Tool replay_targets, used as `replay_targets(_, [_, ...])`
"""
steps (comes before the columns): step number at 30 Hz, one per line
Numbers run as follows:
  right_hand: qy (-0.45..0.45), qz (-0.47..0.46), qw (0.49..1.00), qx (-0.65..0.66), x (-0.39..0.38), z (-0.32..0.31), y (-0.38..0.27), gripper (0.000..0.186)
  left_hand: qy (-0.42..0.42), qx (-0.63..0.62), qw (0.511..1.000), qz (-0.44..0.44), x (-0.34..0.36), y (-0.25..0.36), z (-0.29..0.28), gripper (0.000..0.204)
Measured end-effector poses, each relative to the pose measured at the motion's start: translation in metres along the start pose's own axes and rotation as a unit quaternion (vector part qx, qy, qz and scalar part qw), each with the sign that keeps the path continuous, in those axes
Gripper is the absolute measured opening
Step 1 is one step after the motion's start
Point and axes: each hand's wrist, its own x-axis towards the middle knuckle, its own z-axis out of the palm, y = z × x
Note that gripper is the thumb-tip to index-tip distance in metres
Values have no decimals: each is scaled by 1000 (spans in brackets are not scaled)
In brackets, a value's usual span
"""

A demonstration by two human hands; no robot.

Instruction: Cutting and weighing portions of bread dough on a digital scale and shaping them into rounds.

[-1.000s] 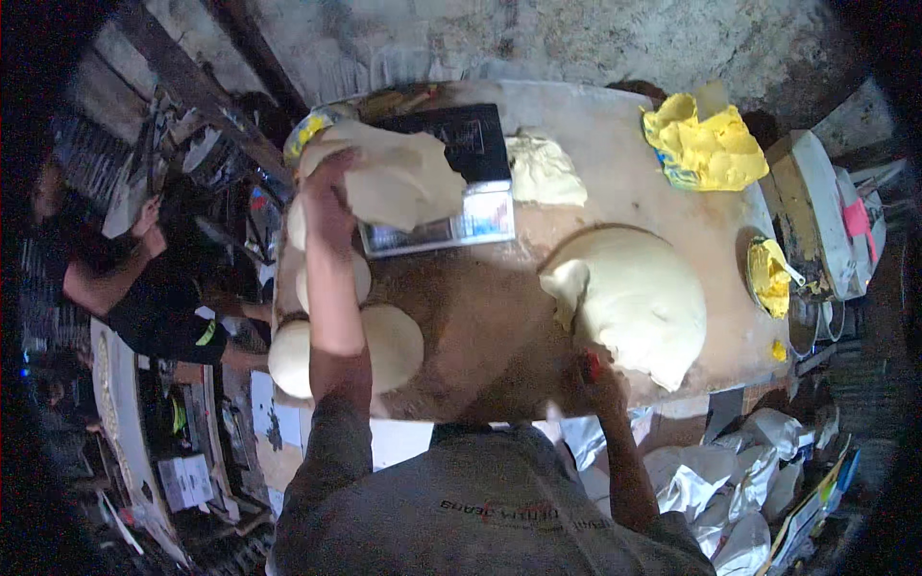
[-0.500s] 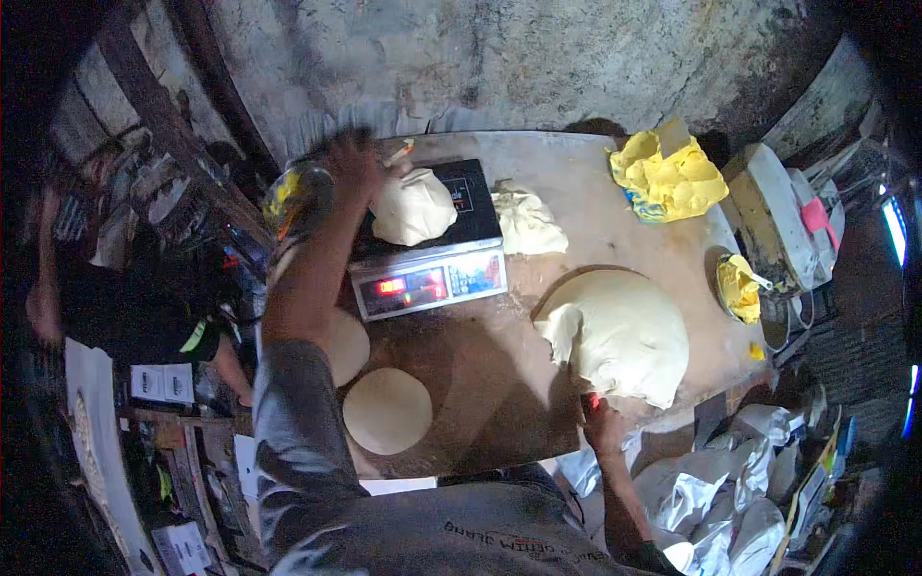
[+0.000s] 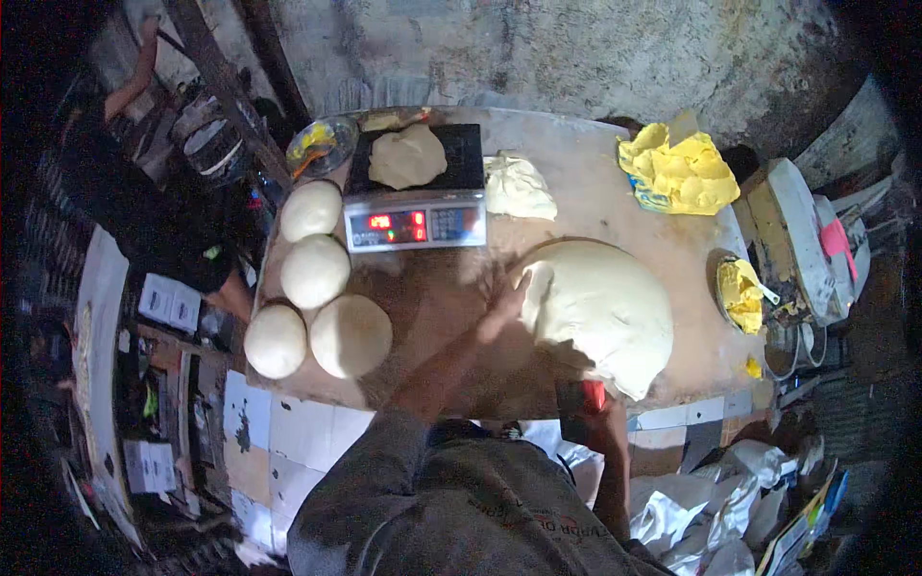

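My left hand (image 3: 504, 303) reaches to the left flap of a large pale dough mass (image 3: 605, 302), its fingers extended and touching it. My right hand (image 3: 603, 413) grips the red handle of a scraper (image 3: 580, 417) with a dark blade, at the dough's front edge. A dough piece (image 3: 407, 156) rests on the digital scale (image 3: 417, 219), whose red display is lit. Several round dough balls (image 3: 351, 336) lie at the table's left. A loose dough lump (image 3: 521, 192) lies right of the scale.
The worktable (image 3: 461, 365) carries a yellow fat block (image 3: 682, 173), a bowl of yellow spread (image 3: 741, 293) and a small bowl (image 3: 322, 149). A person (image 3: 134, 192) is at the left. White crumpled sacks (image 3: 691, 504) lie below right; a worn wall stands behind.
The dough that my left hand carried now lies on the scale. That hand has come down and rightward to the large dough. The person at left has raised an arm.
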Motion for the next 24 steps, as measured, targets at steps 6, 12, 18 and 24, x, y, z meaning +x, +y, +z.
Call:
replay_targets(6, [48, -1, 998, 37, -79, -66, 76, 23, 100, -305, 947, 13, -27, 30, 34, 47])
replay_targets(12, [100, 78, 990, 57, -115, -108, 119, 28, -64, -374, 924, -54, -8, 52, 1, 45])
replay_targets(18, [162, 88, 982, 30, -118, -113, 117, 27, -213, -379, 892, -124, 18, 68, 5, 43])
replay_targets(24, [188, 85, 976, 67, -121, -87, 91, 26, -140, -268, 941, -150, 71, 1, 15, 48])
